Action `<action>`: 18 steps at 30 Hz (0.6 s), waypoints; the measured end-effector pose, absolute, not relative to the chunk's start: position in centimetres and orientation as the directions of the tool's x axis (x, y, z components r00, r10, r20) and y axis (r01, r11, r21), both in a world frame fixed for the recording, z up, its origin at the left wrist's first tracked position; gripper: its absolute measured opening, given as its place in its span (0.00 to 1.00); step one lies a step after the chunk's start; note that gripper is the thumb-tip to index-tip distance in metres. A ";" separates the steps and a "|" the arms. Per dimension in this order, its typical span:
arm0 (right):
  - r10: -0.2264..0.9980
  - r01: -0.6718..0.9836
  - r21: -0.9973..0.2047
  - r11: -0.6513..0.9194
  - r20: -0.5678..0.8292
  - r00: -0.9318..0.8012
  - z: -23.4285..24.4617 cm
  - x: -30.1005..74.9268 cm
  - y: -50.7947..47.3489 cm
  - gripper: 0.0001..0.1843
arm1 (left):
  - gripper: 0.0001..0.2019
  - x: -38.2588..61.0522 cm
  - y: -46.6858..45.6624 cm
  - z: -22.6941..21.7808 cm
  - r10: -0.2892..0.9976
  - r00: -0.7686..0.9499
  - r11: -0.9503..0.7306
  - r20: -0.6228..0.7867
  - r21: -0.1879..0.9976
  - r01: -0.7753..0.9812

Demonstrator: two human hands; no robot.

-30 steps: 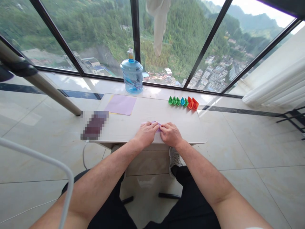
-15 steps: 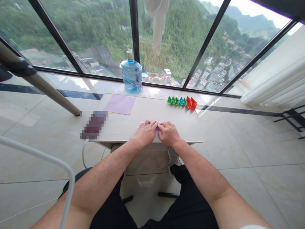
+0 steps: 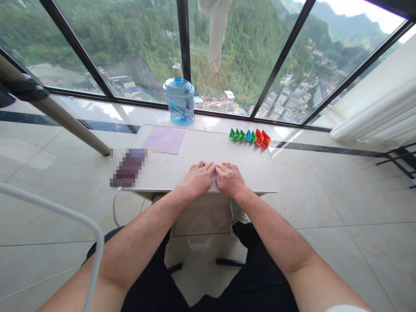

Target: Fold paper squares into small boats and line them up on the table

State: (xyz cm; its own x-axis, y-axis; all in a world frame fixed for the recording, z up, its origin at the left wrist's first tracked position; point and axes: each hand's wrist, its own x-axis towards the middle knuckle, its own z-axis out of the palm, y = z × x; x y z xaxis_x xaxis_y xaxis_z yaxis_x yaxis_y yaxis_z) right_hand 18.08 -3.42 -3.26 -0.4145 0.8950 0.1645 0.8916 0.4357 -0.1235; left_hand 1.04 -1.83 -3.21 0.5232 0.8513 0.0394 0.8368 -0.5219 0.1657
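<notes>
My left hand (image 3: 199, 177) and my right hand (image 3: 230, 178) lie side by side on the small white table (image 3: 169, 167), fingers curled down and pressed on a folded piece of purple paper (image 3: 213, 172). Only a sliver of that paper shows between my fingertips; the rest is hidden under my hands. A flat sheet of purple paper (image 3: 164, 140) lies at the table's far left. A row of several folded paper boats (image 3: 249, 137), green, blue and red, stands at the far right.
A blue water jug (image 3: 179, 102) stands on the window sill behind the table. A blurred dark object (image 3: 128, 167) lies at the table's left edge. A metal pole (image 3: 55, 112) slants at left, a white tube (image 3: 65, 216) curves near my left arm. Tiled floor surrounds the table.
My hands have closed together over the purple paper, so less of it shows now. Nothing else on the table has moved.
</notes>
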 end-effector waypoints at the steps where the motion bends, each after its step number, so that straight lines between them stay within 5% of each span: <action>1: 0.898 0.894 -0.124 0.431 0.161 -0.411 -3.3 18.1 -3.4 0.24 | 0.26 1.1 -1.8 -3.2 0.853 0.520 -0.519 0.044 0.162 0.839; 18: 0.995 0.984 -0.148 0.098 0.001 -0.099 -1.9 20.8 -3.4 0.29 | 0.28 1.1 -2.5 -1.7 0.905 0.426 -0.424 0.006 0.106 0.899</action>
State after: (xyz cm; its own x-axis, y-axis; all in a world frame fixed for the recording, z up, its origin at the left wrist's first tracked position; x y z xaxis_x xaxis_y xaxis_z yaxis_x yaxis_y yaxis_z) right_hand 20.83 -3.44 -1.92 -0.0990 0.9951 0.0010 0.9841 0.0981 -0.1482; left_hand 1.05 -2.55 -1.65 0.4257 0.9048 0.0065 0.8995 -0.4239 0.1061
